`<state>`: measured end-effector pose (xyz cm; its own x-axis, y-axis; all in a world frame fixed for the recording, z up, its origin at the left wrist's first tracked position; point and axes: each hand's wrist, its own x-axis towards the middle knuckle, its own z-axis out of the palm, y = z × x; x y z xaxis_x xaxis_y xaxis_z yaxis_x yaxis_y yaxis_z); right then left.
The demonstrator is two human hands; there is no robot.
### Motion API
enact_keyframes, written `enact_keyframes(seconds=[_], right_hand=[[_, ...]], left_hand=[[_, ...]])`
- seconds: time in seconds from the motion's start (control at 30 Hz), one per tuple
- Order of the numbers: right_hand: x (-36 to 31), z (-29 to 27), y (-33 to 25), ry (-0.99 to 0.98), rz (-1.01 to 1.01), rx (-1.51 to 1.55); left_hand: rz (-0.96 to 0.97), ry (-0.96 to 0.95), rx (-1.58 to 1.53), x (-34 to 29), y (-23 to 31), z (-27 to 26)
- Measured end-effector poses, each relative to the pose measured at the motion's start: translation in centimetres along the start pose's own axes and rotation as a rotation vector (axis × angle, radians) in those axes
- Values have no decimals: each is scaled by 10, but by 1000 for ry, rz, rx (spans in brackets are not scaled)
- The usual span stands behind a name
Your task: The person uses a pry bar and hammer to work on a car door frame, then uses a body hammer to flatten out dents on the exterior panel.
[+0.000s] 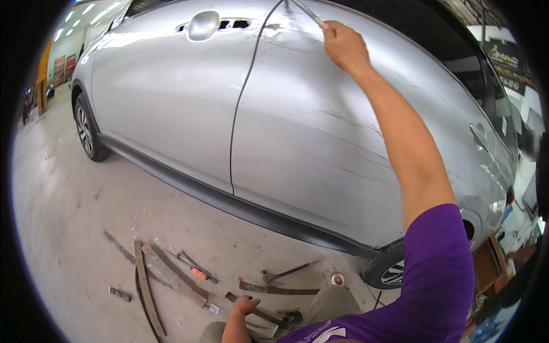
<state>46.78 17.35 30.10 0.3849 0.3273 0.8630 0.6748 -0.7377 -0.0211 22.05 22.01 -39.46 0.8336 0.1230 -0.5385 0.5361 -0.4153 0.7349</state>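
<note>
My right hand (346,47) is raised on an outstretched arm, closed around the end of a slim grey rod-like tool (309,12). The tool slants up and left to the upper part of a silver car door (309,148), by the seam with the neighbouring door; its far end runs toward the picture's top edge. Creases and scratches cross this door panel. Low down near my knees, my left hand (244,306) has its fingers curled in; what they hold, if anything, is hidden. A dark flat bar (266,316) lies just beside and below it.
On the concrete floor (74,228) lie wooden strips (150,286), an orange-handled tool (199,274), a hammer (291,270), a curved dark bar (280,289) and a tape roll (338,279). A dark sill (229,208) runs under the doors, with a wheel (384,268) close to my right.
</note>
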Motion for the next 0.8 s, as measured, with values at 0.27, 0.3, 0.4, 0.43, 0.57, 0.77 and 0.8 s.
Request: enact_keyframes(seconds=[0.27,0.3,0.4,0.43,0.57,0.77,0.8], right_hand=[[-32,2,14,-3,-56,66],[-38,1,12,-57,-82,31],[-63,-1,8,-185,-201,-6],[-69,5,10,-228,-250,-10],[-100,-1,0,-472,-508,-68],[-143,-45,66,-683,-651,12],[-146,-66,88,-744,-526,-34]], left_hand=[[4,18,12,1,4,-6],[0,25,10,-1,5,-8],[3,46,12,-12,10,-3],[-1,60,8,-19,11,-1],[6,61,48,-58,23,21],[-82,-14,-141,-140,72,58],[-51,-8,-142,-149,74,64]])
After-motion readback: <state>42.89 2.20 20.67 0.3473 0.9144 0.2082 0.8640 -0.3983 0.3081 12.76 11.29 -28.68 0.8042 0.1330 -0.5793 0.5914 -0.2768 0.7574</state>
